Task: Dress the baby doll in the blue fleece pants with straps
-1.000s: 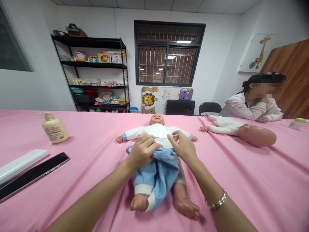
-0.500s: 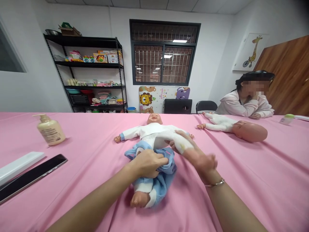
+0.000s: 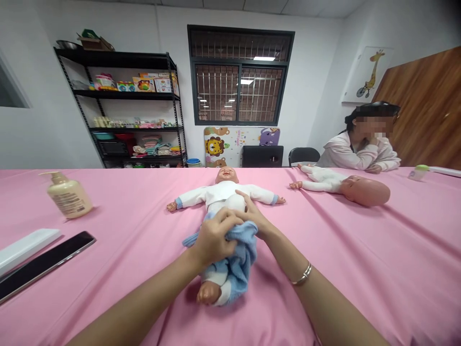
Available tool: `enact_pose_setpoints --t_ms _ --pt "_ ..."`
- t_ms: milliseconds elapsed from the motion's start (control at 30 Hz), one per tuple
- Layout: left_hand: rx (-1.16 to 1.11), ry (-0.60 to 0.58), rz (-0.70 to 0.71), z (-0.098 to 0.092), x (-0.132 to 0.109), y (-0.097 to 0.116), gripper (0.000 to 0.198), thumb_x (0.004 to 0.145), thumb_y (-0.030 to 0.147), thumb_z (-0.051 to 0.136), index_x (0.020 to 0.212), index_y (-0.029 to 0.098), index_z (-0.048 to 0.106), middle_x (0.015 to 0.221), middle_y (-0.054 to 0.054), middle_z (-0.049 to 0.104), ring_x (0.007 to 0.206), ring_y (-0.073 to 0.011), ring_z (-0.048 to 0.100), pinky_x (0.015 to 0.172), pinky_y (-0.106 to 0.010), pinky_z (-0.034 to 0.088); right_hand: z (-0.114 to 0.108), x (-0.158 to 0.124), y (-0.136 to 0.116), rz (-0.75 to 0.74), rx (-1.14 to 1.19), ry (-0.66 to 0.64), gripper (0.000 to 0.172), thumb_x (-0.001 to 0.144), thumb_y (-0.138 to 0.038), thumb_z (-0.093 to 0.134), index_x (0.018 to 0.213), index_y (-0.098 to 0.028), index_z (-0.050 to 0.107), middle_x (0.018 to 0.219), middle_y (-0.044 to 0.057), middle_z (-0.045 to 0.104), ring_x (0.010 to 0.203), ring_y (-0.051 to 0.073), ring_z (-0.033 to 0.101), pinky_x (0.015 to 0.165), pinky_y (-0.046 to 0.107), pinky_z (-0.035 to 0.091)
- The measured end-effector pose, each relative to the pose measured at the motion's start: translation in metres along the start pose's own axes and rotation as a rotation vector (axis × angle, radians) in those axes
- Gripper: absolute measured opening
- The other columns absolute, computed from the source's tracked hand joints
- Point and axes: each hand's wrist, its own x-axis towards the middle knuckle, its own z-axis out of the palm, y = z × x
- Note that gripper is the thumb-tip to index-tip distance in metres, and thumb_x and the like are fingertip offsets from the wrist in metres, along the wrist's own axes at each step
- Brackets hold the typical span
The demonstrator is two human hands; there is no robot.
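Note:
A baby doll (image 3: 226, 188) in a white top lies on its back, its head away from me and its arms spread. Bunched light-blue trousers (image 3: 247, 257) cover its lower body, and one bare foot sticks out of a white cuff nearest me. My left hand (image 3: 216, 236) is closed on the trousers' waist, pinching the cloth. My right hand (image 3: 255, 215) is closed around the doll's bent leg at the side, its index finger lying along the white thigh. Trousers and hands hide that leg's foot.
Pink cloth (image 3: 137, 288) covers the table. On the left are a pump bottle (image 3: 70, 197), a white case (image 3: 30, 247) and a phone (image 3: 50, 262). A second doll (image 3: 345, 185) lies at right, near a seated person (image 3: 356, 149) and a green-lidded jar (image 3: 418, 173).
My right hand has moved left and inward with the doll's leg, which was stretched out to the right and is now bent toward the trousers. My left hand still grips the trousers, slightly raised.

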Motion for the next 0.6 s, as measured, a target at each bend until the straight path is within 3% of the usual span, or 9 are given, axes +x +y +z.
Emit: enact_pose_setpoints --t_ms 100,233,367,500,600 --pt "-0.032 0.004 -0.198 0.006 0.017 -0.014 0.019 0.067 0.01 0.045 0.079 0.019 0.057 0.08 -0.003 0.057 0.079 -0.0177 0.054 0.075 -0.03 0.044 -0.001 0.003 0.003 0.076 0.122 -0.148 0.062 0.075 -0.054 0.056 0.126 -0.021 0.043 0.115 0.007 0.054 0.103 0.017 0.053 0.094 0.032 0.043" --pt "0.037 0.046 -0.308 0.021 0.04 -0.05 0.017 0.068 0.011 0.044 0.079 0.018 0.055 0.084 -0.004 0.059 0.085 -0.0196 0.054 0.08 -0.031 0.042 -0.015 0.006 0.014 0.236 0.302 -0.269 0.064 0.08 -0.065 0.037 0.12 -0.016 0.047 0.108 0.01 0.057 0.101 0.017 0.055 0.093 0.032 0.043" --pt "0.076 -0.003 -0.422 0.037 0.049 -0.075 0.019 0.069 0.01 0.044 0.081 0.019 0.056 0.086 -0.005 0.063 0.087 -0.0208 0.056 0.081 -0.031 0.042 -0.037 0.008 0.022 0.17 0.111 -0.358 0.059 0.07 -0.049 0.066 0.114 -0.014 0.051 0.098 0.007 0.06 0.087 0.015 0.057 0.082 0.029 0.045" --pt "0.155 -0.14 -0.477 0.037 0.045 -0.074 0.014 0.077 0.02 0.045 0.082 0.019 0.058 0.08 -0.004 0.063 0.081 -0.0216 0.058 0.074 -0.03 0.042 -0.043 0.017 0.028 0.069 -0.137 -0.1 0.044 0.065 -0.048 0.067 0.084 -0.009 0.06 0.068 0.001 0.057 0.063 0.01 0.05 0.064 0.024 0.044" --pt "0.106 -0.248 -0.393 0.026 0.042 -0.071 0.024 0.08 0.038 0.049 0.089 0.019 0.058 0.089 -0.006 0.062 0.085 -0.0223 0.057 0.076 -0.031 0.043 -0.038 0.025 0.031 -0.051 -0.149 0.187 0.037 0.066 -0.043 0.062 0.081 -0.01 0.061 0.071 0.002 0.059 0.068 0.012 0.051 0.065 0.024 0.043"
